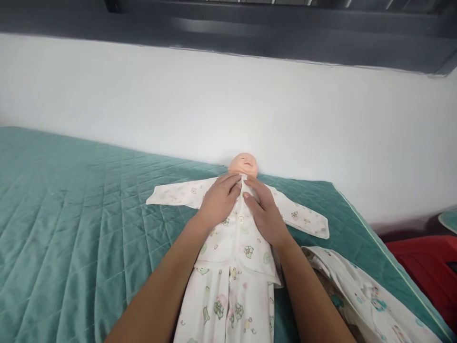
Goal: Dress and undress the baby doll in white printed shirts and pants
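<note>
A baby doll (243, 164) lies on its back on the green quilted bedspread, its head close to the white wall. It wears a white long-sleeved baby jacket (246, 238) with small animal prints and matching trousers (217, 305). Both sleeves stretch out sideways. Below my fingers a button (241, 219) shows on the jacket front. My left hand (221, 197) rests on the chest's left side, fingers extended toward the collar and thumb apart. Opposite it, my right hand (262, 205) lies on the other side, thumb and index finger apart at the front edge. Cloth beneath both palms is hidden.
Another white printed garment or cloth (367, 295) lies crumpled at the lower right, beside my right forearm. The green bedspread (78, 214) ends at a piped edge on the right. Beyond that edge is a red object (424, 267). A dark frame (228, 31) runs along the top.
</note>
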Demonstrator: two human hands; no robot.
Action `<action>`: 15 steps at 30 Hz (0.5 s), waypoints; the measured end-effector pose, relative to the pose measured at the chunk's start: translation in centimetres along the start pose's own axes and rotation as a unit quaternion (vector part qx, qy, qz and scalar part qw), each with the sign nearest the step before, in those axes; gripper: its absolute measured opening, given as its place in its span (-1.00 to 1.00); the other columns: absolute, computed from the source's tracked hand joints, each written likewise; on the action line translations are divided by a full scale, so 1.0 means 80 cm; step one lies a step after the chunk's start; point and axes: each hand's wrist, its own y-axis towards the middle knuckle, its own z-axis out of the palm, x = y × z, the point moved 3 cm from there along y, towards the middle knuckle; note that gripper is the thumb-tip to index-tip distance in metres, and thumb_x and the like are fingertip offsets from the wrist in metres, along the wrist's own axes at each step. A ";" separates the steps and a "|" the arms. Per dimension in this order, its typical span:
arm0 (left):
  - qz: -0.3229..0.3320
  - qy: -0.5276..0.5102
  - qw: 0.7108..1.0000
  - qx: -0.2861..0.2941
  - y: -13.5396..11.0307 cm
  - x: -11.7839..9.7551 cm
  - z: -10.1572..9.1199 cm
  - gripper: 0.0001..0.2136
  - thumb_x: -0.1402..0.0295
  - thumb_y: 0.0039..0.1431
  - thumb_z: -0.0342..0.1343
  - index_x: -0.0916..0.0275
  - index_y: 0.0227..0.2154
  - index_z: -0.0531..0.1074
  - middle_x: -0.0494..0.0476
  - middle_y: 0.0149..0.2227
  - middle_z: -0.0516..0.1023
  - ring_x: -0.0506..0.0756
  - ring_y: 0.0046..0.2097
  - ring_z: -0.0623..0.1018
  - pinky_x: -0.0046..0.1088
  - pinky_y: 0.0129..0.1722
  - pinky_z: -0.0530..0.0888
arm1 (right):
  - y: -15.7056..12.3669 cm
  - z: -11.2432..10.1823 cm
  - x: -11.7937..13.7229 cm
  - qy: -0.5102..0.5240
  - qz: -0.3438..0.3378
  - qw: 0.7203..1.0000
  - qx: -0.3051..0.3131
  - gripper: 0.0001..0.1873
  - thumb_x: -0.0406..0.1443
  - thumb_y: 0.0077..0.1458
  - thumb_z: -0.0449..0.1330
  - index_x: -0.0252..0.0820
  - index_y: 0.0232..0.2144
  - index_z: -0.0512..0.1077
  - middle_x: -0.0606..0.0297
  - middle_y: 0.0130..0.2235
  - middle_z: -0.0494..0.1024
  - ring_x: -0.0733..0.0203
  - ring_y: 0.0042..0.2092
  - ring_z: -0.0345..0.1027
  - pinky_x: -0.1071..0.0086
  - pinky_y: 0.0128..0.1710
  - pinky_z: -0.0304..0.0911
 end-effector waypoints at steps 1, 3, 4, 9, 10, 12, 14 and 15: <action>0.000 -0.001 1.000 0.001 0.000 0.000 0.000 -0.67 0.29 0.37 -0.12 0.10 0.04 0.48 0.07 0.17 0.49 0.16 0.23 0.40 -0.21 0.28 0.31 | 0.001 0.000 -0.001 -0.008 0.004 1.000 0.002 -0.62 -0.10 0.26 0.11 0.07 0.10 0.40 0.29 0.28 0.34 0.06 0.33 0.13 0.03 0.36 0.00; -0.004 -0.005 1.000 0.002 0.000 0.001 0.000 -0.66 0.28 0.37 -0.12 0.11 0.07 0.47 0.09 0.18 0.48 0.16 0.24 0.39 -0.21 0.28 0.31 | 0.001 0.001 -0.004 -0.022 0.015 1.000 0.006 -0.61 -0.08 0.26 0.10 0.07 0.10 0.40 0.29 0.30 0.31 0.04 0.34 0.10 0.00 0.37 -0.02; -0.007 -0.007 1.000 0.002 -0.001 0.001 0.000 -0.65 0.28 0.37 -0.13 0.12 0.08 0.46 0.09 0.20 0.47 0.16 0.25 0.39 -0.21 0.28 0.30 | 0.001 0.001 -0.005 -0.027 0.018 0.999 0.007 -0.61 -0.07 0.26 0.10 0.08 0.10 0.40 0.28 0.31 0.30 0.03 0.35 0.09 -0.01 0.37 -0.03; -0.007 -0.007 1.000 0.004 -0.003 -0.001 0.000 -0.63 0.29 0.39 -0.15 0.13 0.11 0.44 0.10 0.23 0.44 0.15 0.27 0.36 -0.20 0.31 0.27 | 0.002 0.002 -0.004 -0.023 0.022 0.999 0.003 -0.62 -0.07 0.25 0.11 0.07 0.08 0.42 0.28 0.29 0.32 0.04 0.34 0.10 -0.01 0.37 -0.02; -0.006 -0.007 1.000 0.003 -0.003 -0.001 0.000 -0.63 0.29 0.39 -0.15 0.13 0.11 0.45 0.09 0.23 0.44 0.15 0.27 0.37 -0.20 0.30 0.27 | 0.002 0.002 -0.004 -0.017 0.027 1.000 -0.001 -0.62 -0.07 0.25 0.12 0.07 0.08 0.41 0.27 0.28 0.33 0.04 0.33 0.12 0.00 0.36 0.00; -0.005 -0.009 1.000 0.002 -0.003 -0.002 0.000 -0.63 0.28 0.39 -0.16 0.11 0.11 0.45 0.07 0.22 0.45 0.14 0.26 0.38 -0.22 0.30 0.28 | 0.002 0.002 -0.003 -0.008 0.040 0.999 -0.006 -0.60 -0.06 0.24 0.12 0.06 0.08 0.41 0.26 0.28 0.32 0.04 0.32 0.13 0.02 0.35 0.03; -0.011 -0.010 1.000 0.002 -0.003 -0.002 -0.001 -0.63 0.28 0.39 -0.16 0.10 0.11 0.44 0.05 0.22 0.45 0.13 0.26 0.37 -0.23 0.29 0.28 | 0.002 0.002 -0.004 -0.012 0.050 0.999 0.000 -0.59 -0.04 0.24 0.11 0.06 0.09 0.42 0.27 0.29 0.31 0.03 0.33 0.12 0.01 0.36 0.02; -0.014 -0.009 1.000 0.002 -0.003 -0.002 0.000 -0.63 0.28 0.39 -0.16 0.10 0.12 0.43 0.05 0.22 0.45 0.13 0.26 0.37 -0.23 0.29 0.28 | 0.002 0.002 -0.004 -0.017 0.052 0.999 0.004 -0.59 -0.04 0.24 0.11 0.07 0.09 0.42 0.28 0.30 0.30 0.03 0.34 0.11 0.01 0.36 0.01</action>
